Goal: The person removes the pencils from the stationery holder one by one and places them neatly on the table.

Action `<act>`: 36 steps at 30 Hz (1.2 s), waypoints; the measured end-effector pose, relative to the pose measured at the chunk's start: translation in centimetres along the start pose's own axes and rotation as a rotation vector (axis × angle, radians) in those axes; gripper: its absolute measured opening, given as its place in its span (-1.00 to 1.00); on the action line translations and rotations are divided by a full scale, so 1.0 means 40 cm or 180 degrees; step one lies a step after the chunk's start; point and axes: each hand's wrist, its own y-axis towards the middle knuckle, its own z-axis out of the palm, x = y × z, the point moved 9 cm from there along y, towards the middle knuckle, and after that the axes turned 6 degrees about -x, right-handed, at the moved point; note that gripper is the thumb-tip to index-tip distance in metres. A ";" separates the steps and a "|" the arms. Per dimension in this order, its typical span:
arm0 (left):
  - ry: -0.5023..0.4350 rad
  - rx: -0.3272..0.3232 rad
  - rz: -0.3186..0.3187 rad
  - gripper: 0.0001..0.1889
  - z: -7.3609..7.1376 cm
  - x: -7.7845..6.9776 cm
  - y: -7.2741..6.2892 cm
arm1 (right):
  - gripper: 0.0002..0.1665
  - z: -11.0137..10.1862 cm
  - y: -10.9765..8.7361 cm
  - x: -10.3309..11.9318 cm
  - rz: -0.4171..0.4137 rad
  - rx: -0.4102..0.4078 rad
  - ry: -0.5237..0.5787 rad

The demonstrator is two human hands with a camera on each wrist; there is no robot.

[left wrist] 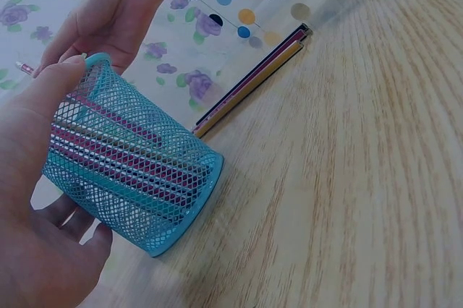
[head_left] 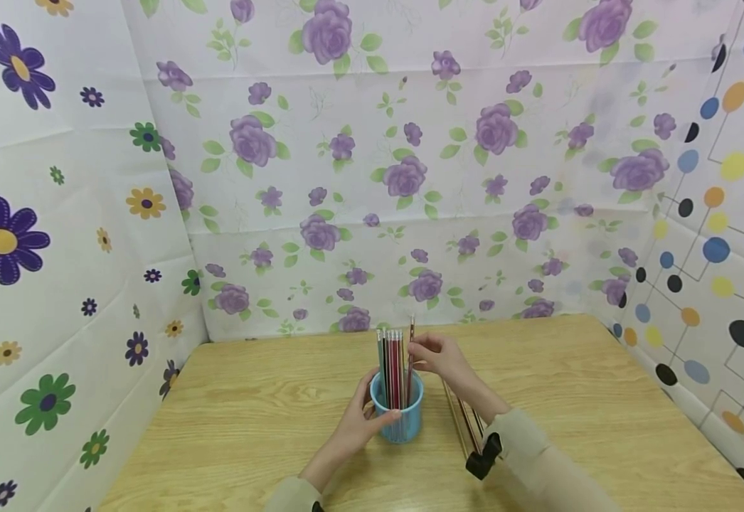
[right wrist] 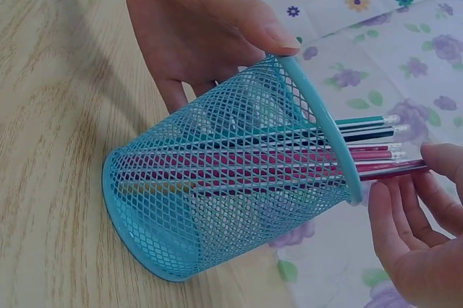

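Blue mesh cup [head_left: 413, 424] upright on the counter [head_left: 250, 412], held at rim and wall by the left hand [head_left: 358, 424]. The right hand [head_left: 447, 364] pinches a pencil [head_left: 412, 328] near its eraser end, its lower part inside the cup. The pencil should prove light, stiff and smooth, best pinched high; the light cup probably tips unless steadied.
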 end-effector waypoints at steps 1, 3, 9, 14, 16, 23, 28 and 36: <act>-0.0002 0.0002 0.0003 -0.16 0.000 0.000 0.000 | -0.60 -0.002 0.001 0.000 0.0010 -0.0024 0.0004; -0.0007 -0.0003 -0.0001 -0.16 0.000 0.000 0.000 | -0.60 -0.006 0.002 0.000 0.0032 -0.0057 0.0031; 0.0005 0.0001 0.0017 -0.16 0.000 0.001 -0.001 | -0.52 -0.012 0.004 0.001 0.0077 -0.0086 0.0112; 0.0007 0.0014 0.0038 -0.15 0.001 0.003 0.000 | -0.47 -0.021 0.002 0.014 0.0043 -0.0121 0.0192; 0.0003 0.0023 0.0047 -0.15 0.001 0.004 0.001 | -0.49 -0.024 0.000 0.021 0.0022 -0.0147 0.0211; 0.0011 0.0034 0.0072 -0.16 -0.001 0.005 0.004 | -0.50 -0.030 -0.002 0.024 0.0022 -0.0166 0.0258; 0.0005 0.0040 0.0071 -0.14 -0.001 0.004 0.001 | -0.49 -0.041 0.001 0.023 0.0011 -0.0215 0.0288; -0.0001 0.0042 0.0054 -0.14 0.000 0.001 -0.002 | -0.63 -0.062 0.006 0.034 -0.0101 -0.0286 0.0369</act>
